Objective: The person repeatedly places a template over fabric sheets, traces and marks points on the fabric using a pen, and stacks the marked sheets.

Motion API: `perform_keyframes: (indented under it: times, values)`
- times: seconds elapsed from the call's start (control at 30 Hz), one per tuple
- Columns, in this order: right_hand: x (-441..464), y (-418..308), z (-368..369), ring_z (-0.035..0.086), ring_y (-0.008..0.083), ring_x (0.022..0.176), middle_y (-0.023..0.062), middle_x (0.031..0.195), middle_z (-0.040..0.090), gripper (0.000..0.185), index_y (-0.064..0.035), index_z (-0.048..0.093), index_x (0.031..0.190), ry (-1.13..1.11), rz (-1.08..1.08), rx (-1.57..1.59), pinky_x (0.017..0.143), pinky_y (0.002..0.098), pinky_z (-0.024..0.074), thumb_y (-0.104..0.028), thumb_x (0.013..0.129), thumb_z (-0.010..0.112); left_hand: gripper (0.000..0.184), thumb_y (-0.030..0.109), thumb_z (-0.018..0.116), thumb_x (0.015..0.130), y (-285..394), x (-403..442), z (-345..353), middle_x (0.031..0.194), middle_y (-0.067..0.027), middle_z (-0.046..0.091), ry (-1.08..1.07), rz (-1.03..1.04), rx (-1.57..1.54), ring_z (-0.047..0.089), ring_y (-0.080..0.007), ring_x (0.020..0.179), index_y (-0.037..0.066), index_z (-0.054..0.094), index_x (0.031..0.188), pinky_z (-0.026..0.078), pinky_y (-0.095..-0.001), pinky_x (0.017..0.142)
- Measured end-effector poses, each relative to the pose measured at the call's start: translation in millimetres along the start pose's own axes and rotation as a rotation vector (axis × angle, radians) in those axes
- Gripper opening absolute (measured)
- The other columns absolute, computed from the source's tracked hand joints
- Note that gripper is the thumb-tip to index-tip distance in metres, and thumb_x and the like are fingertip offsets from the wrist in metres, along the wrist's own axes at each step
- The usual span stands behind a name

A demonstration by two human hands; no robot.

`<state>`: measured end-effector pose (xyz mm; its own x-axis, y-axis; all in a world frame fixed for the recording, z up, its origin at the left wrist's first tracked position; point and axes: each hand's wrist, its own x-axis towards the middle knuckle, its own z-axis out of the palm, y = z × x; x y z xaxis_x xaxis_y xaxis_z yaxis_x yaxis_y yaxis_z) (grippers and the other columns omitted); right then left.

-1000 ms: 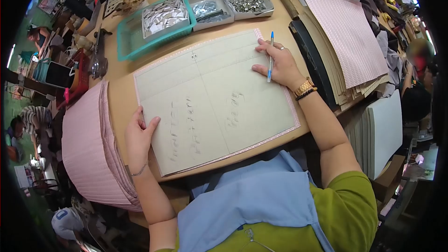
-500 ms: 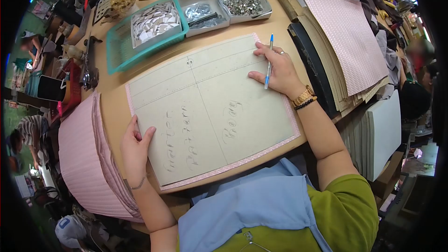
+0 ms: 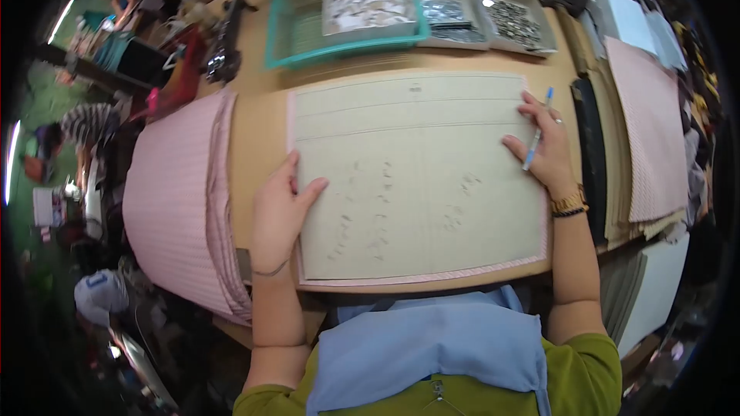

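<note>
A pale card pattern [image 3: 432,208] with ruled lines and handwriting lies on a slightly larger pink quilted sheet [image 3: 432,272], whose rim shows along the edges. My left hand [image 3: 281,204] rests at the card's left edge, thumb spread from the fingers and touching the top. At the right edge, my right hand [image 3: 546,146] has a blue and white pen [image 3: 532,148] lodged between its fingers. Its thumb and fingertips touch the card as well. The handwriting is blurred.
Folded pink quilted sheets [image 3: 173,200] are stacked at the left. Behind the card stand a teal basket [image 3: 297,46] holding a box of white pieces, and a box of metal parts [image 3: 512,23]. Card patterns and pink sheets [image 3: 647,131] lie at the right. Other people work at far left.
The camera view has turned, so the card and sheet appear squarer to me and the table contents sit farther right. Both hands stay at the card's edges, the right one still with the pen.
</note>
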<state>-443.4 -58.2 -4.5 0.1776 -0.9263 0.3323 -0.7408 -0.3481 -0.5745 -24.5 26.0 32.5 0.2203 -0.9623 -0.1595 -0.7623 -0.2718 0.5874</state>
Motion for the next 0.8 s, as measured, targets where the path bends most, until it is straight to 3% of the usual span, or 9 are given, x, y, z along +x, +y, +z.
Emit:
perform_keyframes:
  times: [0.17,0.8]
  values:
    - [0.2,-5.2,-0.2,0.056,0.0315,0.113,0.0173,0.136,0.057,0.054,-0.0022,0.062,0.114,-0.019,-0.003,0.007,0.095,0.0386,0.0481,-0.017,0.068,0.085,0.070,0.022,0.080,0.078,3.2,-2.3,-2.5,0.071,-0.0024,0.050,0.003,0.025,-0.008,0.049,-0.0119,0.064,-0.003,0.052,0.137,0.045,-0.0276,0.060]
    - [-0.6,-7.9,-0.8,0.055,0.0321,0.116,0.0197,0.136,0.057,0.052,-0.0017,0.063,0.112,-0.021,-0.010,0.050,0.097,0.0399,0.0482,-0.019,0.068,0.086,0.069,0.021,0.079,0.078,4.5,-0.4,-4.5,0.072,-0.0014,0.049,-0.012,0.000,-0.048,0.048,-0.0113,0.065,-0.002,0.052,0.138,0.044,-0.0264,0.061]
